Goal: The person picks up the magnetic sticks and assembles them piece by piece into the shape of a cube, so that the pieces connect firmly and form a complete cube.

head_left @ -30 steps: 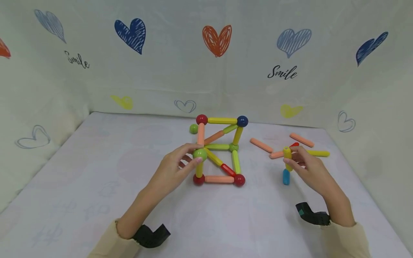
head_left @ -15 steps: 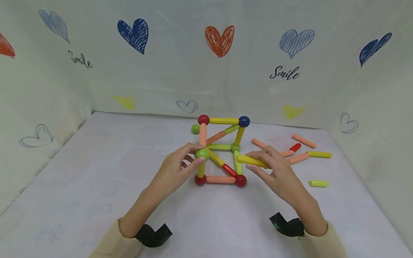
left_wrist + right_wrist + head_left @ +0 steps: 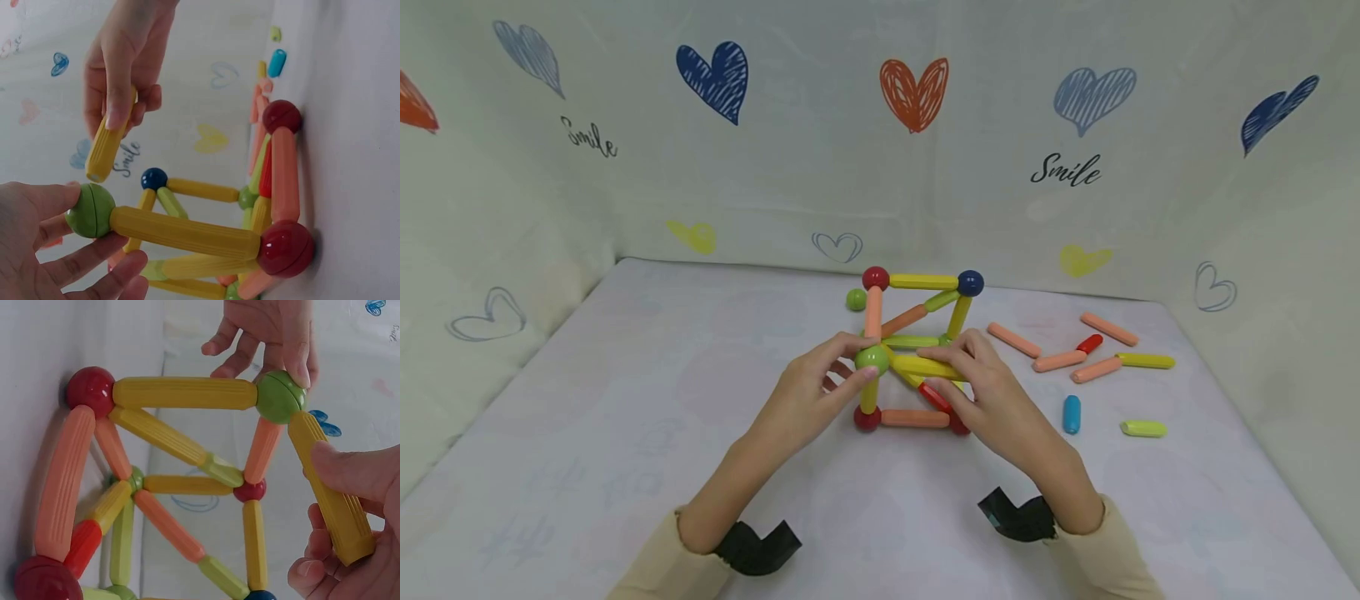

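Note:
My left hand (image 3: 816, 385) pinches a green ball (image 3: 872, 360) between thumb and fingers. That ball tops an upright yellow rod (image 3: 187, 231), which stands on a red ball (image 3: 286, 249) at the near left corner of a ball-and-rod frame. A second yellow rod (image 3: 334, 487) is held between the thumb and fingers of my right hand (image 3: 1000, 396), lying roughly level in the head view. Its left end is right at the green ball; whether they touch I cannot tell. Behind, the frame has a red ball (image 3: 876, 278) and a blue ball (image 3: 970, 283) at its upper corners.
Loose on the table's right are several salmon rods (image 3: 1013, 340), a yellow rod (image 3: 1146, 361), a short red rod (image 3: 1090, 343), a blue piece (image 3: 1072, 414) and a light green piece (image 3: 1144, 428). A loose green ball (image 3: 856, 300) lies behind the frame.
My right hand has carried the yellow rod leftward from the loose pieces to the green ball, turning it from upright to level. My left hand keeps its hold on the ball.

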`<action>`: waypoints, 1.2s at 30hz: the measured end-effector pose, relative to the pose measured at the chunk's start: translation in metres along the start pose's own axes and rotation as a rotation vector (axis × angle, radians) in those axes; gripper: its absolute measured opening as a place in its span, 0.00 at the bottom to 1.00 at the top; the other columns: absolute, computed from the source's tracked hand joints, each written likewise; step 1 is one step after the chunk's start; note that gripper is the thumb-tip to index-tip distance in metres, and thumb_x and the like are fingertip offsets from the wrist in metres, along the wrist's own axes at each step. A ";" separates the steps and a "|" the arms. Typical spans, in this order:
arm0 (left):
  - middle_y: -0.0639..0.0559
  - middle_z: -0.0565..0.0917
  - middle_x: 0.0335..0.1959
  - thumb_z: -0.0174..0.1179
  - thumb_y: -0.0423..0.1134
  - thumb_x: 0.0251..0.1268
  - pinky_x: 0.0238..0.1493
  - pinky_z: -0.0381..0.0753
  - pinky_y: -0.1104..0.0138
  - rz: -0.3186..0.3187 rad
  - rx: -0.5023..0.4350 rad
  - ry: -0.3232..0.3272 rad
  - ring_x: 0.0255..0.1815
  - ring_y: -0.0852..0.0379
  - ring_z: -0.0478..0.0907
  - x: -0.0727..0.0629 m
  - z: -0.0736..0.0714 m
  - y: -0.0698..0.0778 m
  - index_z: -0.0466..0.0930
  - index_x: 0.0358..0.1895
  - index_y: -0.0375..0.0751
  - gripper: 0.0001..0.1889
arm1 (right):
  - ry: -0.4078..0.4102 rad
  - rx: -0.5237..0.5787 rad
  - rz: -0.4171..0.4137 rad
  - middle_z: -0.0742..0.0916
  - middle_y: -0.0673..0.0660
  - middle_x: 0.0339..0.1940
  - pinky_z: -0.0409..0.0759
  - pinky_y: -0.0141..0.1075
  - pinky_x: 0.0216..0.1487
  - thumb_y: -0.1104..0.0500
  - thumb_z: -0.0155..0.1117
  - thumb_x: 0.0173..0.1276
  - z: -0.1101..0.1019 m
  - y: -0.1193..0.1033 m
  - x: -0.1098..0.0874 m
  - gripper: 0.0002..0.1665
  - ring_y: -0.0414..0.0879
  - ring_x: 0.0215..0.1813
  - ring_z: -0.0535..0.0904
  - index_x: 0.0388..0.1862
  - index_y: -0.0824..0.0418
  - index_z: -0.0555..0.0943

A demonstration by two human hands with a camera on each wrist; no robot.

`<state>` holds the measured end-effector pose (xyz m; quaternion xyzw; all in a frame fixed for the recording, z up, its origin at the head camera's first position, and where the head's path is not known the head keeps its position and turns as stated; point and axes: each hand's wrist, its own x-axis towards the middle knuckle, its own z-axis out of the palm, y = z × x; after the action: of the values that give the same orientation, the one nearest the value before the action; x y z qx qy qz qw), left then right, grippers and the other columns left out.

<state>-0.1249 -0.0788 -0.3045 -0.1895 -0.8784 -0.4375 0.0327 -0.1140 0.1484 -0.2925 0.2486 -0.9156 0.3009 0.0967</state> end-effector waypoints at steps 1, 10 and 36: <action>0.54 0.80 0.47 0.59 0.45 0.63 0.41 0.78 0.67 0.001 0.000 0.000 0.41 0.57 0.77 0.000 0.000 0.000 0.71 0.57 0.54 0.19 | 0.006 0.010 0.000 0.73 0.52 0.40 0.72 0.27 0.35 0.59 0.65 0.62 0.001 0.000 0.000 0.21 0.41 0.40 0.69 0.55 0.57 0.78; 0.54 0.80 0.46 0.59 0.45 0.63 0.41 0.79 0.67 -0.004 0.001 0.005 0.41 0.58 0.77 0.001 0.002 0.001 0.71 0.57 0.54 0.19 | 0.075 0.119 0.116 0.81 0.52 0.38 0.73 0.28 0.34 0.58 0.71 0.55 0.001 0.007 0.002 0.22 0.44 0.36 0.71 0.47 0.60 0.76; 0.43 0.82 0.41 0.52 0.40 0.69 0.39 0.81 0.61 -0.072 -0.123 0.060 0.36 0.51 0.81 0.032 -0.014 -0.035 0.69 0.61 0.49 0.18 | -0.086 0.663 0.338 0.80 0.60 0.46 0.79 0.29 0.42 0.60 0.65 0.61 -0.001 0.029 0.003 0.20 0.47 0.41 0.77 0.50 0.65 0.73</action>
<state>-0.1687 -0.0987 -0.3155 -0.1464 -0.8546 -0.4972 0.0315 -0.1317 0.1677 -0.3051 0.1244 -0.7998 0.5820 -0.0787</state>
